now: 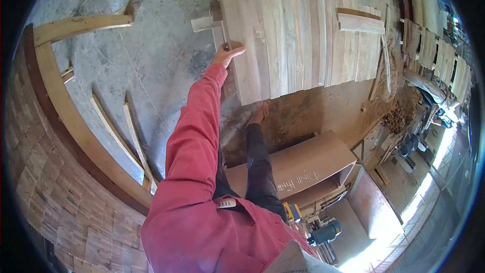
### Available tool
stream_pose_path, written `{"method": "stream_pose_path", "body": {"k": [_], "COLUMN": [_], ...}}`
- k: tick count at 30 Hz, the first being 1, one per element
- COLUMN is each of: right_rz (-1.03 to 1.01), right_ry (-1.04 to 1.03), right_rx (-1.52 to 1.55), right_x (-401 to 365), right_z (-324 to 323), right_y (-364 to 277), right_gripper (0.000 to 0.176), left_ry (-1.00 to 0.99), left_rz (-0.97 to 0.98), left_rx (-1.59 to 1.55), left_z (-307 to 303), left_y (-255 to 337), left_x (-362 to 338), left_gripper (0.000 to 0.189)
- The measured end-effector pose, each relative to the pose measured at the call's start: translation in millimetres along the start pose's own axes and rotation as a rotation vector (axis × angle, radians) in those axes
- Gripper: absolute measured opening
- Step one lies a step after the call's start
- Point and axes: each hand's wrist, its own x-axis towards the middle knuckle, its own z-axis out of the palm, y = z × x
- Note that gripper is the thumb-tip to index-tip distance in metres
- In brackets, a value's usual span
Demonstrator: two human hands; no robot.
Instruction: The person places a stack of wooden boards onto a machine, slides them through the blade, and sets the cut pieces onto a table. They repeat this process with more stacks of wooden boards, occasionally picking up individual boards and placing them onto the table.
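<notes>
My left hand [230,54], at the end of a red sleeve, grips the left edge of a row of pale wooden planks [298,43]. Its thumb lies on the top face of the end plank, and the fingers curl around the edge, partly hidden. The planks lie side by side with uneven ends. On the row's right part rests a short loose board [360,23]. A small wood block [202,24] pokes out just left of the row, above my hand. My right hand is outside the view.
My bare foot [259,113] stands close to the planks' lower edge. A brown cabinet-like box [298,164] with chalk writing lies beside my leg. Two thin strips [115,130] and a curved wooden frame [81,116] are at left. A blue motor [326,232] is at lower right.
</notes>
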Motion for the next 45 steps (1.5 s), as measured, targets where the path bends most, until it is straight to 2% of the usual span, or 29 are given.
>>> {"method": "stream_pose_path", "body": {"k": [2, 3, 6, 8, 10, 11, 15, 17, 18, 19, 20, 21, 23, 24, 25, 26, 27, 29, 31, 33, 35, 38, 39, 40, 41, 43, 45], "right_rz": [-0.048, -0.097, -0.081, -0.068, -0.187, -0.184, -0.159, -0.292, -0.624, -0.305, -0.513, -0.396, -0.695, -0.64, -0.66, -0.8, -0.946, -1.05, -1.267, -1.359, -1.345, -1.314, -1.307, -1.247, -1.18, -1.072, -0.999], "right_ry": [0.017, 0.025, 0.053, 0.037, -0.068, -0.078, 0.028, 0.163, 0.25, -0.012, 0.128, -0.006, 0.035, -0.001, -0.108, -0.082, -0.069, -0.124, 0.038, 0.059, 0.128, 0.164, 0.18, 0.26, 0.337, 0.438, 0.499], "right_rx": [-0.021, -0.048, 0.049, 0.066, 0.253, 0.275, 0.088, -0.042, -0.036, 0.72, 0.594, 0.675, 0.824, 0.785, 1.018, 0.739, 0.639, 0.631, 0.485, 0.506, 0.506, 0.595, 0.624, 0.647, 0.699, 0.744, 0.81], "right_x": [-7.6, -11.3, -17.9, -4.0, 9.1, -1.1, -14.7, 7.8, 6.1, 34.6, 24.1, 37.4, 4.5, 22.1, 24.2, 13.9, 5.9, -28.4, -27.5, -30.0, -50.7, -58.8, -55.0, -44.2, -40.5, -34.5, -16.7], "right_z": [-3.4, -1.4, 6.7, 15.7, 30.7, 35.3, 29.7, 28.6, 18.9, 25.2, 10.6, -2.1, -34.8, -41.9, -43.8, -72.2, -91.1, -133.2, -153.7, -170.7, -199.8, -242.8, -254.2, -257.9, -262.4, -278.0, -285.1], "right_y": [-14.6, -17.4, -20.8, -0.4, 36.4, 40.6, -1.1, -5.2, 0.7, 11.2, -14.7, -28.0, -90.2, -101.3, -117.5, -139.8, -156.3, -177.6, -184.5, -184.0, -170.9, -139.8, -131.2, -125.5, -115.0, -89.7, -63.9], "right_gripper": [0.047, 0.044, 0.038, 0.035, 0.036, 0.036, 0.035, 0.044, 0.035, 0.031, 0.036, 0.04, 0.045, 0.057, 0.072, 0.083, 0.087, 0.095, 0.11, 0.124, 0.125, 0.128, 0.13, 0.134, 0.133, 0.133, 0.135], "left_ry": [-0.125, -0.134, -0.221, -0.233, -0.148, -0.156, -0.066, 0.017, 0.007, 0.013, 0.015, -0.013, -0.068, -0.08, -0.097, -0.148, -0.215, -0.325, -0.378, -0.491, -0.614, -0.672, -0.71, -0.748, -0.852, -0.945, -1.004], "left_rz": [-0.066, -0.067, -0.13, -0.186, -0.286, -0.284, -0.327, -0.313, -0.307, -0.261, -0.209, -0.181, -0.121, -0.087, -0.053, -0.045, 0.008, 0.058, 0.047, 0.055, 0.052, -0.032, -0.025, -0.019, 0.034, -0.145, -0.278], "left_rx": [0.082, 0.087, 0.055, 0.052, -0.077, -0.055, -0.222, -0.291, -0.266, -0.276, -0.285, -0.295, -0.295, -0.293, -0.29, -0.255, -0.252, -0.193, -0.156, -0.093, -0.052, -0.021, 0.06, 0.139, 0.144, 0.177, 0.216], "left_z": [-6.1, -12.4, -25.3, -33.8, -46.0, -48.9, -61.7, -63.1, -59.4, -51.2, -44.7, -48.6, -31.8, -20.5, -6.7, 11.3, 29.6, 73.0, 137.1, 198.9, 253.0, 332.1, 361.8, 390.9, 408.3, 449.9, 485.7], "left_y": [7.9, 6.2, 10.1, 29.0, 36.5, 40.2, 59.3, 68.1, 80.7, 98.9, 114.1, 110.6, 130.5, 137.9, 141.7, 145.7, 151.5, 167.8, 179.8, 179.9, 173.9, 159.8, 159.7, 160.1, 147.6, 139.3, 111.7], "left_x": [-1.1, -3.7, -16.3, -48.1, -79.0, -98.8, -175.0, -214.1, -241.7, -271.2, -296.1, -308.9, -353.3, -375.6, -393.5, -413.1, -431.0, -468.8, -514.4, -540.6, -557.3, -571.3, -597.1, -619.4, -605.9, -631.4, -627.0], "left_gripper": [0.08, 0.08, 0.067, 0.067, 0.066, 0.066, 0.059, 0.054, 0.054, 0.054, 0.054, 0.055, 0.055, 0.055, 0.054, 0.054, 0.055, 0.056, 0.061, 0.064, 0.072, 0.076, 0.08, 0.083, 0.086, 0.085, 0.082]}}
